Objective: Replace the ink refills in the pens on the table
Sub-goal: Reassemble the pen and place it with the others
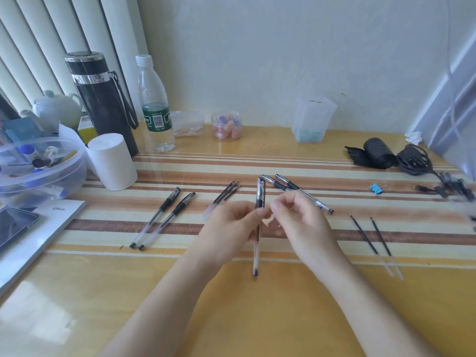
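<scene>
Pen (pixel 259 202) gripped by both hands' fingers (pixel 260 212), btwn loose refills (pixel 225 195) & two pens (pixel 296 191).

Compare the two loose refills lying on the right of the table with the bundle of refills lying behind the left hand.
The two loose refills lie apart, side by side; the bundle of refills lies packed together. The loose pair is fully visible; the bundle is partly hidden by the left hand. Both are thin and dark, lying flat on the table.

Both forearms were bare to the frame's lower edge, with no sleeve showing. The left hand (pixel 231 228) and right hand (pixel 300 222) appeared ungloved and ringless, though motion blur softened the fingers.
</scene>
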